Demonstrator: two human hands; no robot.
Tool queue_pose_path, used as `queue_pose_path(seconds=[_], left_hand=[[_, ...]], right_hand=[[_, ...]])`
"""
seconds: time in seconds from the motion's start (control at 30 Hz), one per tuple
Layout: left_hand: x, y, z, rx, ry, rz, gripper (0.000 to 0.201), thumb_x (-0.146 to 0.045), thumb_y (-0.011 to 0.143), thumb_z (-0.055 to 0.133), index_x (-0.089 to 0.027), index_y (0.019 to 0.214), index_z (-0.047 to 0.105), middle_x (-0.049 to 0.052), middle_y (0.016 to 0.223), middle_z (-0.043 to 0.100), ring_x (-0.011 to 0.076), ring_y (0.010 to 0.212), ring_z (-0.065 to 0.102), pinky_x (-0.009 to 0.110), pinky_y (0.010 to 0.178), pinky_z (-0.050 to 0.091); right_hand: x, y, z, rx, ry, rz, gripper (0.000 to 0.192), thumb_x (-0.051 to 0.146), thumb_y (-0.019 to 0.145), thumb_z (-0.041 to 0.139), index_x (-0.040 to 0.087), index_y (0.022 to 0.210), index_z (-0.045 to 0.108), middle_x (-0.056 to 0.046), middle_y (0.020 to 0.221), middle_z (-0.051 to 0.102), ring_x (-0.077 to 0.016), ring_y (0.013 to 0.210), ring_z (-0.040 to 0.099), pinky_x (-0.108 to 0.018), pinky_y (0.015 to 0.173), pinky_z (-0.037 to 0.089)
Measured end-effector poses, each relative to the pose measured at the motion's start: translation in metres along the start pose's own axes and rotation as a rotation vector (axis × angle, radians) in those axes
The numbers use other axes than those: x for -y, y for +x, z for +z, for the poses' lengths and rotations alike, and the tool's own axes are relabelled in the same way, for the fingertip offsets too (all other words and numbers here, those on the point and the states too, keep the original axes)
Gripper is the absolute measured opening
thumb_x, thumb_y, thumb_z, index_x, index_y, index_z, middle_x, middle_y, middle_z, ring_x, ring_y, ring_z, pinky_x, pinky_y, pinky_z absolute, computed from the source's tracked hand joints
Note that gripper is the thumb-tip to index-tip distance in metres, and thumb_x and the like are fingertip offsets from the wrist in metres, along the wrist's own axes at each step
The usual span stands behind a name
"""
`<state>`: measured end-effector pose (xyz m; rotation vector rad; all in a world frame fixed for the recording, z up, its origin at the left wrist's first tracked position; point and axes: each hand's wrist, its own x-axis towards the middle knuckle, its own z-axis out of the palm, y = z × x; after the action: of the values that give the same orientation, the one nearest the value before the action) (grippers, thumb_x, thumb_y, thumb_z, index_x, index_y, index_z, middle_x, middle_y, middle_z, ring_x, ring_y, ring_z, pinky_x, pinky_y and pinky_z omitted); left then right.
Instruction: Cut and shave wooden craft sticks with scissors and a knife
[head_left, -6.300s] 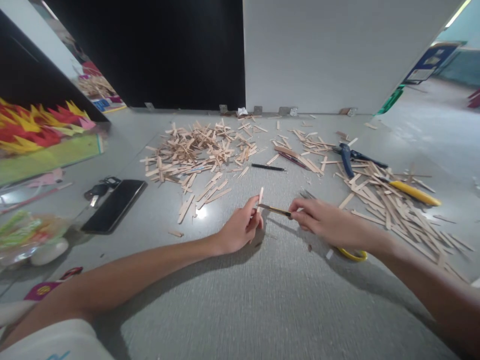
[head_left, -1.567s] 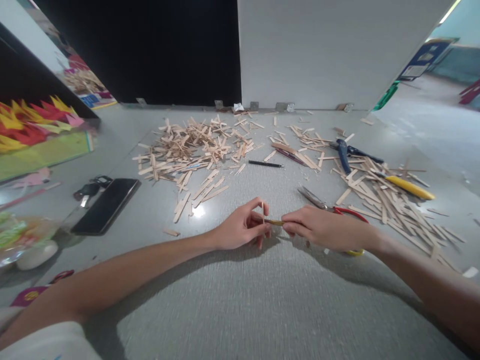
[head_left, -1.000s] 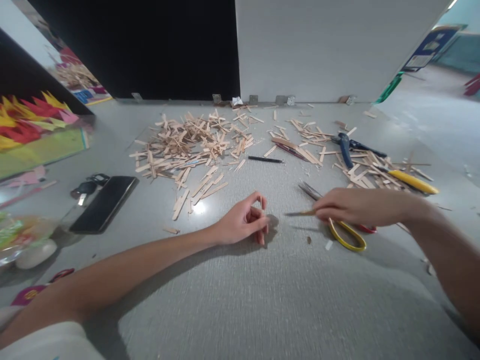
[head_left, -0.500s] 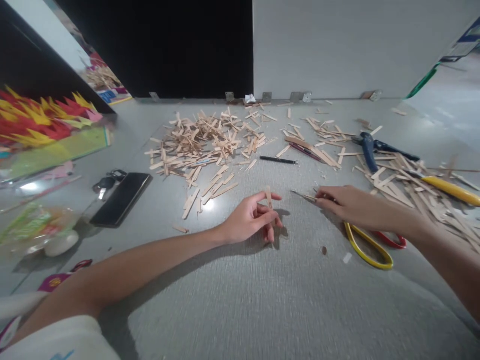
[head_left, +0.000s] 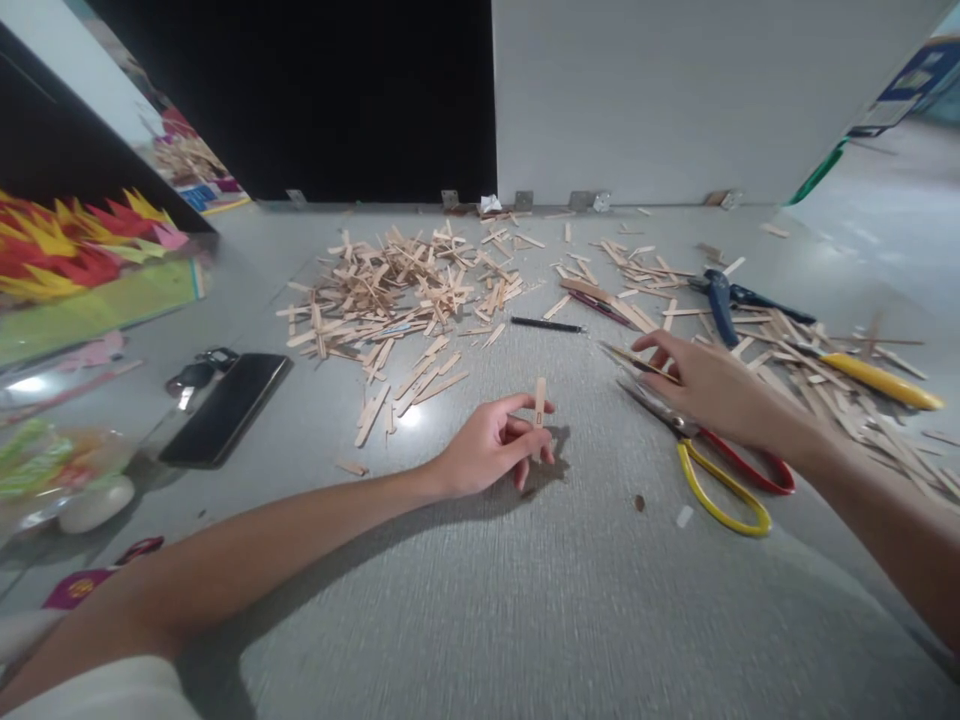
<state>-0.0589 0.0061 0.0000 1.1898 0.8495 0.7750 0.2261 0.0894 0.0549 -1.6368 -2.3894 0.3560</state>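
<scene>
My left hand (head_left: 491, 447) rests on the grey table (head_left: 480, 600) and pinches a short wooden stick (head_left: 539, 398) upright between thumb and fingers. My right hand (head_left: 712, 385) hovers over the table to the right, holding a thin yellow-handled blade tool (head_left: 628, 358) that points left. Scissors (head_left: 705, 462) with one red and one yellow handle lie open just below that hand.
A big heap of cut wooden sticks (head_left: 397, 290) lies at the back centre, more sticks (head_left: 810, 385) at the right with a yellow-handled cutter (head_left: 874, 377) and blue pliers (head_left: 721, 303). A black pen (head_left: 546, 325), a black phone (head_left: 225, 408) and keys (head_left: 196, 368) lie left. Coloured paper (head_left: 82, 240) sits far left.
My right hand has pulled the blade tool away from the stick and swung it right and back, uncovering the scissors. My left hand keeps the stick and has turned it more upright.
</scene>
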Motion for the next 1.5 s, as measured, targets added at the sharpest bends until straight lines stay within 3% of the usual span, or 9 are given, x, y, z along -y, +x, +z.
queue_pose_path(seconds=[0.17, 0.27, 0.37, 0.53, 0.73, 0.83, 0.97, 1.2, 1.5], left_hand=[[-0.001, -0.003, -0.002, 0.039, 0.166, 0.009, 0.039, -0.053, 0.096, 0.073, -0.017, 0.085, 0.064, 0.000, 0.069, 0.072, 0.0064, 0.042, 0.054, 0.017, 0.043, 0.041], [0.000, -0.004, -0.002, 0.049, 0.262, 0.048, 0.039, -0.053, 0.096, 0.072, -0.016, 0.082, 0.068, 0.000, 0.066, 0.068, 0.0062, 0.043, 0.052, 0.017, 0.043, 0.039], [0.001, -0.004, 0.000, 0.019, 0.306, 0.078, 0.036, -0.050, 0.096, 0.071, -0.015, 0.087, 0.071, -0.001, 0.069, 0.064, 0.0069, 0.044, 0.054, 0.018, 0.044, 0.039], [0.003, -0.010, 0.006, -0.006, 0.322, 0.040, 0.046, -0.043, 0.097, 0.071, -0.018, 0.135, 0.062, -0.005, 0.075, 0.064, 0.0105, 0.049, 0.060, 0.022, 0.050, 0.046], [0.012, -0.017, 0.009, 0.065, 0.766, 0.221, 0.007, -0.025, 0.102, 0.068, -0.019, 0.106, 0.069, -0.008, 0.058, 0.064, 0.0092, 0.048, 0.056, 0.021, 0.060, 0.044], [0.019, -0.016, 0.006, 0.110, 0.863, 0.367, 0.009, -0.022, 0.105, 0.062, -0.019, 0.109, 0.071, -0.007, 0.060, 0.069, 0.0092, 0.049, 0.059, 0.020, 0.062, 0.045], [0.023, -0.013, 0.001, 0.144, 0.847, 0.481, 0.022, -0.026, 0.112, 0.050, -0.017, 0.118, 0.068, -0.003, 0.063, 0.073, 0.0106, 0.053, 0.063, 0.020, 0.064, 0.048], [0.018, -0.012, 0.001, 0.062, 0.820, 0.423, 0.024, -0.028, 0.111, 0.047, -0.018, 0.114, 0.069, -0.006, 0.059, 0.061, 0.0095, 0.048, 0.052, 0.019, 0.055, 0.039], [0.018, -0.012, 0.000, 0.066, 0.812, 0.405, 0.025, -0.026, 0.109, 0.044, -0.016, 0.119, 0.066, -0.008, 0.058, 0.052, 0.0099, 0.046, 0.045, 0.020, 0.055, 0.036]], right_hand=[[-0.016, 0.006, -0.020, -0.238, 0.060, 0.023, 0.015, 0.037, 0.087, 0.067, 0.026, 0.094, 0.074, -0.010, 0.088, 0.079, -0.0316, 0.080, 0.073, -0.044, 0.077, 0.054], [-0.028, 0.012, -0.027, -0.272, 0.062, 0.087, 0.013, 0.035, 0.081, 0.071, 0.026, 0.090, 0.076, -0.009, 0.086, 0.079, -0.0302, 0.077, 0.072, -0.042, 0.075, 0.053], [-0.038, 0.017, -0.027, -0.192, 0.126, 0.179, 0.013, 0.033, 0.076, 0.075, 0.024, 0.085, 0.076, -0.006, 0.079, 0.077, -0.0264, 0.070, 0.069, -0.038, 0.068, 0.051], [-0.039, 0.017, -0.030, -0.213, 0.293, 0.315, 0.015, 0.037, 0.079, 0.078, 0.022, 0.084, 0.078, 0.000, 0.062, 0.068, -0.0190, 0.054, 0.059, -0.035, 0.062, 0.047], [-0.020, 0.014, -0.044, -0.520, 0.522, 0.337, 0.030, 0.036, 0.067, 0.090, 0.024, 0.083, 0.067, -0.001, 0.070, 0.071, -0.0166, 0.050, 0.056, -0.032, 0.051, 0.045], [-0.022, 0.015, -0.042, -0.515, 0.505, 0.279, 0.028, 0.041, 0.075, 0.084, 0.024, 0.086, 0.065, -0.001, 0.064, 0.068, -0.0167, 0.047, 0.052, -0.032, 0.048, 0.043], [-0.029, 0.018, -0.032, -0.485, 0.465, 0.162, 0.017, 0.037, 0.090, 0.068, 0.024, 0.099, 0.063, -0.005, 0.080, 0.076, -0.0158, 0.049, 0.054, -0.034, 0.053, 0.048], [-0.027, 0.017, -0.019, -0.501, 0.194, 0.040, 0.027, 0.031, 0.093, 0.062, 0.025, 0.120, 0.062, -0.006, 0.091, 0.078, -0.0247, 0.078, 0.074, -0.042, 0.080, 0.058], [-0.039, 0.019, -0.013, -0.454, 0.295, 0.122, 0.061, 0.044, 0.081, 0.078, 0.027, 0.132, 0.049, -0.004, 0.088, 0.080, -0.0271, 0.062, 0.071, -0.045, 0.067, 0.059]])
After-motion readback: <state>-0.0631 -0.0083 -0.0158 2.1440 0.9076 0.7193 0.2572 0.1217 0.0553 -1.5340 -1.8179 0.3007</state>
